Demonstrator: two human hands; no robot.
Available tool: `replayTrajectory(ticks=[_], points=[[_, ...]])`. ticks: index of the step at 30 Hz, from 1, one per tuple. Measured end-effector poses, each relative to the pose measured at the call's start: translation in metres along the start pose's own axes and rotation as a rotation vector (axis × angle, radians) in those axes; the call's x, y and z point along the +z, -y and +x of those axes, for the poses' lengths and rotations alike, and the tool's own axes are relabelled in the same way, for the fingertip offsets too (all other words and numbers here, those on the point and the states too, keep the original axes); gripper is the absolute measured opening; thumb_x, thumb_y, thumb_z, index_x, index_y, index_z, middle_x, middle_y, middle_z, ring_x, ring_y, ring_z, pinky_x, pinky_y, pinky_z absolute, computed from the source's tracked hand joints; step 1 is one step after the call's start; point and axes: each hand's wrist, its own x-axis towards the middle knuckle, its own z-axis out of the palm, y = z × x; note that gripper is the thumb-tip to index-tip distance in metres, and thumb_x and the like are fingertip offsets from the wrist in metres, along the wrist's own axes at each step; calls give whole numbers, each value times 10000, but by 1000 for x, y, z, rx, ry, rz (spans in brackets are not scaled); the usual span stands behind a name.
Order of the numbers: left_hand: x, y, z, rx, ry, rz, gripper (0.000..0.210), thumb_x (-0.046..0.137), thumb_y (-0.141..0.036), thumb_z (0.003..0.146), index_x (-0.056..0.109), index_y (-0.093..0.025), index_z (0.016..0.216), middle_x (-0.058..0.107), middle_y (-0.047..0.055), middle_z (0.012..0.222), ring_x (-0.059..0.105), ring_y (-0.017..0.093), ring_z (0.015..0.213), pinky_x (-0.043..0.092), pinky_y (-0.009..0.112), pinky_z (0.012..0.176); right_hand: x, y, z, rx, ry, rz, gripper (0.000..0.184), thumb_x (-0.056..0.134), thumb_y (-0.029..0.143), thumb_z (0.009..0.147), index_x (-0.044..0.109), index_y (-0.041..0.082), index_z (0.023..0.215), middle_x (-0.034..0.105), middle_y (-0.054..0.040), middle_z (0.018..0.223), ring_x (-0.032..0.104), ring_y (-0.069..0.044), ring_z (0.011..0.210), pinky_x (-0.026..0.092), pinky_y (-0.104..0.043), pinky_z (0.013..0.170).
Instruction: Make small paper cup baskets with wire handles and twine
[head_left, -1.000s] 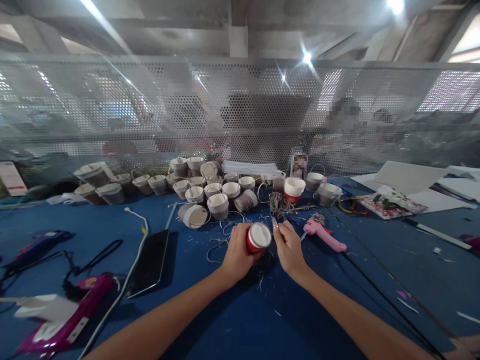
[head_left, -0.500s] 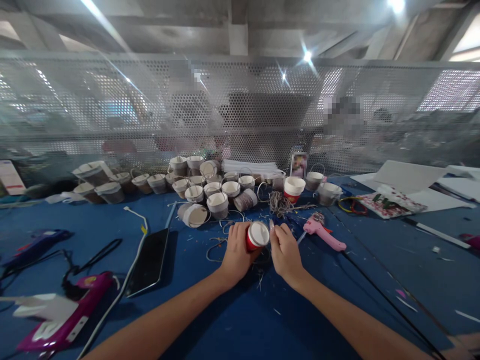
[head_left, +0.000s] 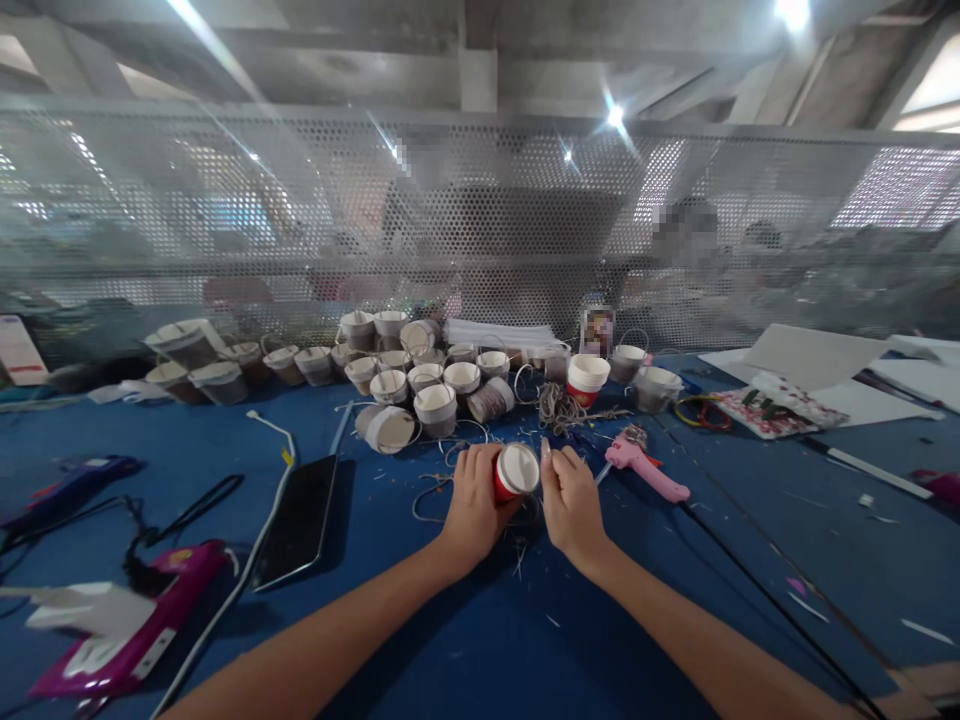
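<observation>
My left hand (head_left: 478, 502) is wrapped round a small red paper cup (head_left: 517, 470), tilted so that a white round end faces me. Whether that end is its base or its mouth I cannot tell. Just to the right, my right hand (head_left: 571, 500) is closed, thumb against the curled fingers, a small gap away from the cup. What it pinches, if anything, is too small to make out. A thin grey cord (head_left: 429, 518) lies looped on the table under and beside my left hand. Beyond my right hand lies a pink glue gun (head_left: 646, 470).
Several grey-wrapped cups with handles (head_left: 435, 408) cluster behind my hands. Stacked paper cups (head_left: 587, 377) stand by a tangle of cord (head_left: 561, 408). Left are a phone (head_left: 298, 520), a white cable and a magenta power strip (head_left: 142, 630). A perforated metal screen (head_left: 525, 220) closes the back.
Almost nothing differs. Both hands keep their place and grip, and the cup stays at the same tilt; the view shifts very slightly.
</observation>
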Motion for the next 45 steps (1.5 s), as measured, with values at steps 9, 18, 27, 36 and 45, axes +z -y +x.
replayTrajectory(ticks=[9, 18, 27, 36, 45], points=[[1, 0, 2, -122, 10, -133, 439, 636, -202, 645, 424, -203, 1029, 494, 53, 957, 465, 213, 889, 396, 384, 797, 2, -8, 4, 83, 18, 151, 365, 303, 352, 900, 400, 198, 583, 412, 2, 621, 406, -140, 607, 308, -277, 582], [0, 2, 2, -133, 82, -229, 484, 650, -162, 610, 419, -211, 1031, 497, 51, 974, 478, 213, 905, 395, 387, 812, 0, -8, 8, 49, 79, 253, 365, 348, 364, 884, 396, 194, 565, 375, 15, 604, 385, -129, 583, 306, -269, 565], [-3, 0, 3, -95, 177, -324, 509, 667, -185, 602, 414, -207, 1044, 497, 58, 991, 491, 212, 921, 402, 381, 823, -8, -11, 14, 46, 38, 307, 371, 348, 345, 884, 345, 195, 545, 348, 24, 587, 358, -117, 562, 282, -263, 543], [-3, 2, 4, -98, 248, -465, 522, 680, -201, 601, 418, -188, 1052, 507, 63, 1003, 505, 203, 921, 413, 355, 822, -6, -15, 18, 103, 209, 396, 414, 378, 418, 853, 343, 185, 513, 328, 26, 582, 346, -108, 553, 271, -255, 527], [-5, 1, 6, -138, 341, -547, 531, 705, -208, 576, 447, -173, 1039, 528, 47, 966, 516, 185, 876, 417, 315, 805, -13, -15, 22, 86, 276, 512, 431, 450, 418, 822, 318, 179, 488, 291, 32, 570, 309, -100, 551, 251, -253, 531]])
